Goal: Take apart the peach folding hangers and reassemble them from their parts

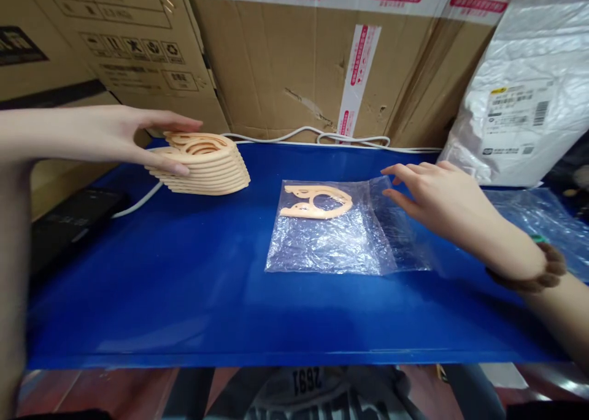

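A stack of several peach-coloured plastic pieces (207, 171) stands at the back left of the blue table. My left hand (133, 134) reaches over its left side, thumb and fingers apart around the top pieces and touching the stack. Near the middle, a clear plastic bag (329, 245) lies flat, with one folded peach piece (317, 202) at its upper part; whether the piece is inside or on top I cannot tell. My right hand (430, 190) hovers at the bag's right end, fingers apart and holding nothing visible.
Cardboard boxes (285, 70) line the back of the blue table (184, 303). A white cable (299, 132) runs along them. At the back right stands a white labelled parcel (519, 125), with more clear plastic (552, 223) before it. A black object (73, 229) lies at the left.
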Demonstrator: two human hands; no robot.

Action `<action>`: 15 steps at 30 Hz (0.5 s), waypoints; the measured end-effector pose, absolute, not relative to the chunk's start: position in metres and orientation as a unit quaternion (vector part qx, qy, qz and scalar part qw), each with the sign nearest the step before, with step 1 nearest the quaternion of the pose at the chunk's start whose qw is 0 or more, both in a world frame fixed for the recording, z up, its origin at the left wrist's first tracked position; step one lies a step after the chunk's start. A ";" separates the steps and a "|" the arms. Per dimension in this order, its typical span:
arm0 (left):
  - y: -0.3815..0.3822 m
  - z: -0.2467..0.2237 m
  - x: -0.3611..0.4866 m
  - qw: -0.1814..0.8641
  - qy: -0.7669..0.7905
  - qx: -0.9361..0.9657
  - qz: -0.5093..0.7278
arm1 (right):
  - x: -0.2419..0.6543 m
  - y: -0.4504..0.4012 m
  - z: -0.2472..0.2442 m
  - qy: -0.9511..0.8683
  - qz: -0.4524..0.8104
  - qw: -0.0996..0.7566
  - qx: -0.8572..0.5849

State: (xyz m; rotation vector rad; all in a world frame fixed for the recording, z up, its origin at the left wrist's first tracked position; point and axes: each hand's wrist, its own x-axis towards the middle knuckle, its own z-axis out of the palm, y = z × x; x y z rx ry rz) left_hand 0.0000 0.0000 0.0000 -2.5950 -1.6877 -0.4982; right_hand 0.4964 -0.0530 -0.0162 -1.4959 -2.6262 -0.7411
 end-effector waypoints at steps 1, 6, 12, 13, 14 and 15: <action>0.003 -0.001 -0.004 -0.011 -0.551 -0.825 -0.124 | 0.496 -0.053 -0.016 -0.844 -0.237 0.013 -0.480; 0.007 -0.001 -0.005 -0.027 -0.574 -0.811 -0.111 | 0.497 -0.052 -0.018 -0.843 -0.240 0.017 -0.481; -0.016 0.015 0.040 0.019 -0.552 -0.816 -0.168 | 0.491 -0.056 -0.009 -0.870 -0.147 0.125 -0.454; -0.024 0.018 0.056 0.035 -0.531 -0.826 -0.185 | 0.487 -0.059 -0.007 -0.873 -0.085 0.175 -0.446; -0.033 0.019 0.074 0.050 -0.499 -0.841 -0.204 | 0.482 -0.063 -0.005 -0.870 -0.006 0.225 -0.439; -0.043 0.019 0.092 0.066 -0.460 -0.855 -0.230 | 0.477 -0.067 -0.005 -0.857 0.082 0.269 -0.432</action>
